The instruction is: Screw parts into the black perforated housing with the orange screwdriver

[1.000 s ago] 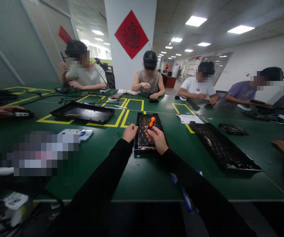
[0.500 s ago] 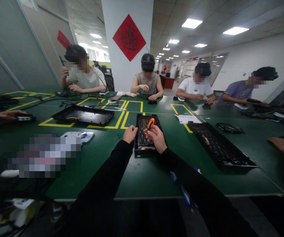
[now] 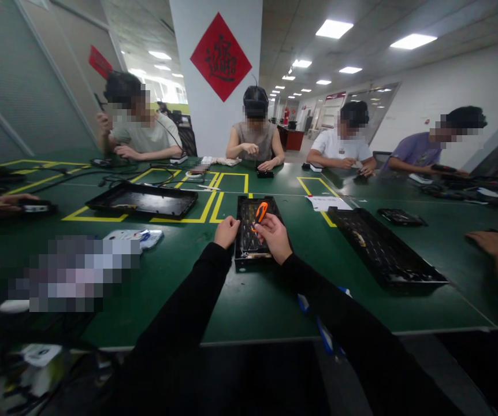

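Green counter [image 3: 266,312], marked with yellow tape [image 3: 95,218]. Directly on it, black middle tray [image 3: 254,260], left tray [image 3: 162,202] partly over the tape, and long right tray [image 3: 390,248]. Also white paper [image 3: 322,203] just beside the right tray's far end, and small black piece [image 3: 400,217] farther right.

One head-worn camera faces forward and down across a green bench [image 3: 257,309], left hand [image 3: 227,232] and right hand [image 3: 277,237] near.
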### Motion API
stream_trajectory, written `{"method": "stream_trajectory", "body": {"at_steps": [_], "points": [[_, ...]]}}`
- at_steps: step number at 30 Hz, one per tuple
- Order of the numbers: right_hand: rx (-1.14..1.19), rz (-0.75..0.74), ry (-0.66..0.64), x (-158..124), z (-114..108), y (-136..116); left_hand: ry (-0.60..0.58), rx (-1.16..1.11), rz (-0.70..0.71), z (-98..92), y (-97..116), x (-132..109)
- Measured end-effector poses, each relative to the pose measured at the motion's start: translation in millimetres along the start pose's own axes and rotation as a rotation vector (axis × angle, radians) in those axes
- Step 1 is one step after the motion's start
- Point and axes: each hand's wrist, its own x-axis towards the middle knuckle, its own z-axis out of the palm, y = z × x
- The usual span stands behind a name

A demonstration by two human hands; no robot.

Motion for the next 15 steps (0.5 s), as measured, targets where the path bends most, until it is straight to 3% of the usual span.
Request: {"method": "stream_trajectory", "body": {"at_steps": [15], "points": [[-0.022,0.041,-0.024,-3.5,3.6,-6.0,0.007,-0.008,0.003,-0.2,-1.1,0.0]]}}
